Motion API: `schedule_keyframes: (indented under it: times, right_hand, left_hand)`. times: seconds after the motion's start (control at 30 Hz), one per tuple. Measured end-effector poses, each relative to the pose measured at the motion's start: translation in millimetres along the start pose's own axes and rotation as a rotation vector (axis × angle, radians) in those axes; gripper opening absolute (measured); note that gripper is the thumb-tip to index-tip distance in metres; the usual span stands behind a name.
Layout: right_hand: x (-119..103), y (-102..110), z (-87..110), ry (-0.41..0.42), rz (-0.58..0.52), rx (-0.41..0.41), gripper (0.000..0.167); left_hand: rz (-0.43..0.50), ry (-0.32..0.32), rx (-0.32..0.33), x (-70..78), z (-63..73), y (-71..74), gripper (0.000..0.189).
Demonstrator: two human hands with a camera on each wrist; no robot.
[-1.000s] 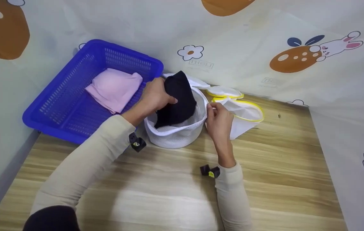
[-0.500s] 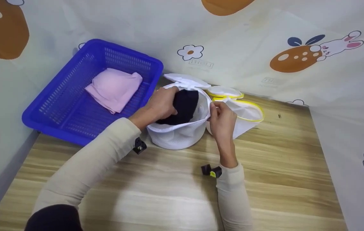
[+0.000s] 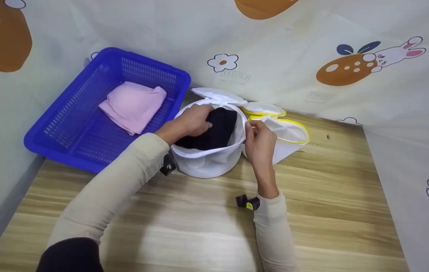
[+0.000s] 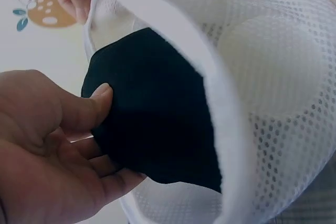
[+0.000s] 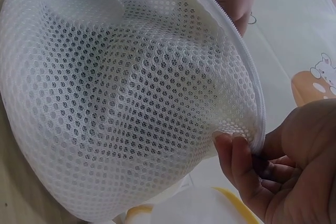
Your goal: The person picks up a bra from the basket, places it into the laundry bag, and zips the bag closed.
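Observation:
A folded black bra [image 3: 222,130] with a cup-like curve sits partly inside a round white mesh laundry bag [image 3: 209,164]. My left hand [image 3: 195,121] reaches into the mouth of the bag and holds the bra's edge. In the left wrist view, the thumb lies on top of the black cloth [image 4: 152,108] and the fingers go beneath it. My right hand [image 3: 261,145] pinches the bag's zippered rim at the right side, holding it up. Seen from the right wrist, fingertips and thumb grip the mesh [image 5: 136,87] along the zipper. The bra's lower part is hidden by the bag.
To the left stands a blue plastic basket [image 3: 63,160] with a folded pink bra [image 3: 135,107] in it. A white bag with yellow trim [image 3: 292,149] is right of the mesh bag. The mesh bag's lid [image 3: 220,95] lies back towards the patterned wall covering [image 3: 275,49].
My left hand has lowered the black bra into the mesh bag, moving right and down. The bra stood higher above the rim before. My right hand keeps its pinch on the rim.

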State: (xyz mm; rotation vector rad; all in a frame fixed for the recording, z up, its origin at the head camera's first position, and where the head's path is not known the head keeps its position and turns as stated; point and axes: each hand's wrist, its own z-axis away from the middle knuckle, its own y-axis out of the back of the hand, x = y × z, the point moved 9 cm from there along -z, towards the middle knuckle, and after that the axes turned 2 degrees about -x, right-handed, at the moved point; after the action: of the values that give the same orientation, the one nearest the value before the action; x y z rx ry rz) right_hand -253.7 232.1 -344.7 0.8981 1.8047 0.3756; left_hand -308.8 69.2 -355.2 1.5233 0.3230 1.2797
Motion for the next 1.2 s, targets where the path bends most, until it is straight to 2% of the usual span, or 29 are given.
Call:
schedule_keyframes:
  times: [0.2,0.3,0.37,0.47,0.57,0.7,0.9,1.03,1.2]
  right_hand:
    - [0,0,0.5,-0.005,-0.009,0.006,0.014]
    - [-1,0,1.1,-0.003,-0.011,0.005,0.014]
    - [-1,0,1.3,-0.006,-0.009,0.000,0.014]
    - [1,0,0.5,-0.025,-0.013,-0.015,0.015]
    - [4,0,-0.5,-0.053,-0.011,-0.036,0.015]
    - [7,0,-0.5,-0.084,0.004,-0.066,0.015]
    - [9,1,-1.8,-0.108,0.012,-0.083,0.016]
    - [10,2,-2.1,-0.119,0.015,-0.086,0.016]
    - [12,1,-1.3,-0.141,0.014,-0.098,0.016]
  left_hand:
    - [-0.017,0.052,-0.109,-5.7,-9.3,-7.8,0.033]
    - [-0.060,0.071,-0.119,-5.9,-9.7,-9.3,0.031]
    - [-0.098,0.091,-0.095,-5.9,-8.6,-8.3,0.032]
    - [-0.168,0.122,-0.026,-5.5,-5.1,-4.0,0.035]
    - [-0.237,0.147,0.074,-4.7,0.1,2.9,0.041]
    - [-0.269,0.170,0.188,-2.7,11.2,11.4,0.045]
    - [-0.174,0.187,0.329,-3.9,36.1,22.5,0.040]
    - [-0.113,0.175,0.442,-9.6,51.9,27.5,0.032]
    - [-0.031,0.210,0.602,-19.3,77.5,32.9,0.025]
